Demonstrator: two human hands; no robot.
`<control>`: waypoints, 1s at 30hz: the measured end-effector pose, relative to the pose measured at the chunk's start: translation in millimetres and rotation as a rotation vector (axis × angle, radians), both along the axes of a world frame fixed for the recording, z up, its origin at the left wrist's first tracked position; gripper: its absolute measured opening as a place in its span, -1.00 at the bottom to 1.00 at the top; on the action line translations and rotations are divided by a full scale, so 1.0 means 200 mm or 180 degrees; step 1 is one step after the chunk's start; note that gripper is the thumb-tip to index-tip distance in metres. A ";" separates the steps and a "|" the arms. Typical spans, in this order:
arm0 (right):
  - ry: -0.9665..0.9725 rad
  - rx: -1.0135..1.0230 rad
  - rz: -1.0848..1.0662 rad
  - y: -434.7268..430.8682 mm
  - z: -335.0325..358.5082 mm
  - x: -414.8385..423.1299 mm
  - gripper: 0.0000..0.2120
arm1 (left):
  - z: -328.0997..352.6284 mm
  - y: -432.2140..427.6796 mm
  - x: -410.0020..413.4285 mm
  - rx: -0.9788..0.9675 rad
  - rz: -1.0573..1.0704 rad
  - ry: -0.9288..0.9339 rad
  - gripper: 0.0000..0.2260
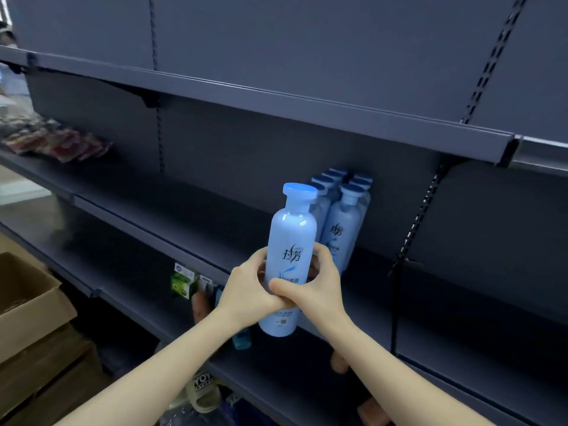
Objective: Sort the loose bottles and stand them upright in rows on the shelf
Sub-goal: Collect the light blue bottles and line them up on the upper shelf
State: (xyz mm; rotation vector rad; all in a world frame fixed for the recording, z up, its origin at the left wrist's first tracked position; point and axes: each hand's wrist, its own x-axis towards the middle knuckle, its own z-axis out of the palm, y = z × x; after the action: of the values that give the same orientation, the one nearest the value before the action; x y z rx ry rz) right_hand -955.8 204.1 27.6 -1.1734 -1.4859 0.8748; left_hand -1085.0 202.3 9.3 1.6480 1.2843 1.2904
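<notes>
- Pale blue bottle (292, 235) with a blue cap is upright, label facing the camera, held at mid-body in front of the middle shelf (190, 207).
- Left hand (246, 290) grasps the bottle from its left side, fingers wrapped round behind it.
- Right hand (316, 284) grasps the same bottle from the right, thumb lying across the front below the label text, fingers curled round the back.
- The two hands touch each other at the front of the bottle.
- Cannot tell if the bottle's base touches the shelf.
- Group of matching bottles (345, 229) stands upright on the middle shelf in two rows running back to the rear panel, just behind and to the right of the held one.
- Blurry packets (52, 139) lie at the far left of the same shelf level.
- Green box (183, 282) and teal item (241, 339) sit on the lower shelf, below the hands.
- Cardboard box (27, 302) is at lower left, a sandal (204, 392) on the floor.
</notes>
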 end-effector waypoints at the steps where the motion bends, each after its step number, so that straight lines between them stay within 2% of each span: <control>1: -0.0001 0.0014 -0.0041 0.01 0.01 0.03 -0.43 | 0.00 0.02 0.03 0.0022 -0.0054 -0.0004 -0.40; 16: -0.0042 0.0049 -0.0379 0.09 0.00 0.33 -0.43 | -0.01 0.18 0.31 0.0091 -0.0441 0.0038 -0.46; 30: 0.0012 -0.0025 -0.0833 0.07 -0.02 0.27 -0.42 | -0.02 0.25 0.26 0.0079 -0.0739 0.0363 -0.42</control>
State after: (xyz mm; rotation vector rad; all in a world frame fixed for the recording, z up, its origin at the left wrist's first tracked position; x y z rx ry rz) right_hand -902.8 218.9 23.4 -1.3360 -1.2907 0.7039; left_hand -1033.4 252.9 5.8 1.8502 1.1067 1.0903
